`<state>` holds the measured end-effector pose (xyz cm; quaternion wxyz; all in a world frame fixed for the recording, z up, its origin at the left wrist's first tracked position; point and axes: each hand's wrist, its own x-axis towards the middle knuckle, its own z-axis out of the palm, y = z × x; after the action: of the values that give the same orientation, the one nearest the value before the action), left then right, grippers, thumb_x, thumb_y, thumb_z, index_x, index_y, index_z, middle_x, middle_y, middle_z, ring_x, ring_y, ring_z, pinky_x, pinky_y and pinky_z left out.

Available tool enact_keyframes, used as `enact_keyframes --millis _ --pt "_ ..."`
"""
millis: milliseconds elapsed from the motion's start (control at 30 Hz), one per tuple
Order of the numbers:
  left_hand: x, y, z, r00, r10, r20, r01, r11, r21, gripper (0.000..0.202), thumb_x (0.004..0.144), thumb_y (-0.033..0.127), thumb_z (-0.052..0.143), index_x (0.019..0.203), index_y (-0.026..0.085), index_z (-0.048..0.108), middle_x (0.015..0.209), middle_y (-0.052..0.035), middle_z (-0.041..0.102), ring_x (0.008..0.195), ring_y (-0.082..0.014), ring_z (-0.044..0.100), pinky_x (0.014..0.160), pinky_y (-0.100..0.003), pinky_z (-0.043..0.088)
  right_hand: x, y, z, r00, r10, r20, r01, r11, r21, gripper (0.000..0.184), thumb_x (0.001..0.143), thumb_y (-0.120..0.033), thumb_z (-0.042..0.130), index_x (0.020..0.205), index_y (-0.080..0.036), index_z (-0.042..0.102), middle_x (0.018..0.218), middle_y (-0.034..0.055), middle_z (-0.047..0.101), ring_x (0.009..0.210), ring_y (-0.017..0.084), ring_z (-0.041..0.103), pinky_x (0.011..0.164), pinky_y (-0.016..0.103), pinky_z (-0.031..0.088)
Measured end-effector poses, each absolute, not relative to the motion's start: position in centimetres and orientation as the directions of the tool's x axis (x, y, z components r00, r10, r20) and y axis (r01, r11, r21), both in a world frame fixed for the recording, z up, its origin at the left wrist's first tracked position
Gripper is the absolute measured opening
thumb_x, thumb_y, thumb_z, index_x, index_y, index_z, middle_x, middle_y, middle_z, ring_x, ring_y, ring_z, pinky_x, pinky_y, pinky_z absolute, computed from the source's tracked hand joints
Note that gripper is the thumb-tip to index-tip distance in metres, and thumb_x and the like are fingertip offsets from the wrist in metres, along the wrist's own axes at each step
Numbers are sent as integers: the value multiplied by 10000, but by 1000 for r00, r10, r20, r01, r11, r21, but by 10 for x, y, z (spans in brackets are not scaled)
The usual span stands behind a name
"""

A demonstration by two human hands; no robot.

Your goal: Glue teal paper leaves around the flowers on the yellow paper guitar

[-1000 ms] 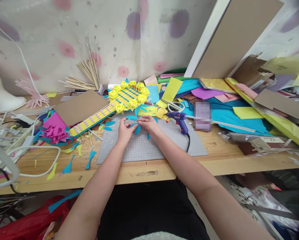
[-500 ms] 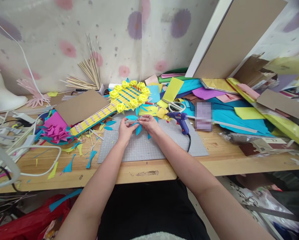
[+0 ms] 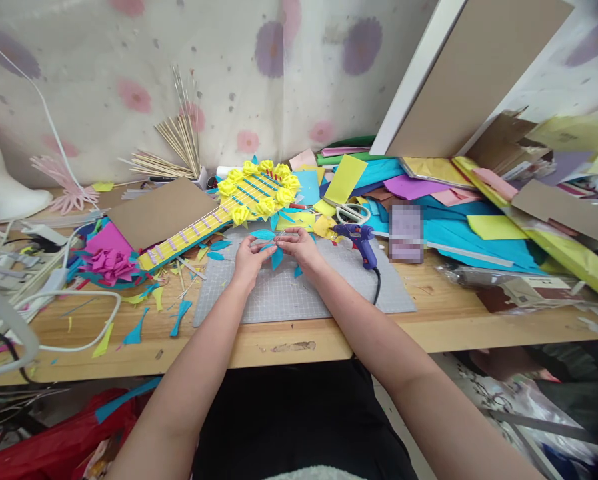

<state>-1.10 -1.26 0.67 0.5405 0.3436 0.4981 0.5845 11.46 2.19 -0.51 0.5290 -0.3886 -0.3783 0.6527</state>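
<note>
**Two hands, one small blue leaf, and plenty near enough to spoil it**

Both hands meet over the grey cutting mat (image 3: 299,293). The left hand (image 3: 249,259) and right hand (image 3: 299,245) are each pinched shut on a thin stick with a blue paper leaf (image 3: 277,257) hanging between their fingertips. The grip is fine and the piece is light, so a slip could bend the stick or tear the leaf.

Just right of the right hand lies the blue glue gun (image 3: 359,240), nozzle pointing toward it; if hot, a careless wrist could brush it, or its cord could snag.

Just beyond the fingertips sits the yellow paper guitar (image 3: 239,203), whose roses a forward push might crush. Loose blue leaf cut-outs (image 3: 217,248) beside the left hand could scatter or stick.
</note>
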Motion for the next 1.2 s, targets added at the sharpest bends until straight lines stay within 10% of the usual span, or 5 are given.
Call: enact_keyframes --millis 667,1200 --pt "-11 -10 2 -267 953 -140 -283 62 957 563 497 172 791 971 186 489 780 -22 655 692 -159 638 606 -257 479 134 25 1 -63 998 16 -303 -4 -953 444 591 -316 750 899 -235 440 777 -22 666 690 113 609 762 323 504" --pt "-11 -11 1 -234 965 -117 -263 53 963 546 508 173 791 958 189 482 771 -26 669 681 -158 643 574 -240 468 132 23 2 -104 984 147 -248 118 -962 407 581 -191 683 894 -251 430 740 -44 667 768 136 621 769 309 476"
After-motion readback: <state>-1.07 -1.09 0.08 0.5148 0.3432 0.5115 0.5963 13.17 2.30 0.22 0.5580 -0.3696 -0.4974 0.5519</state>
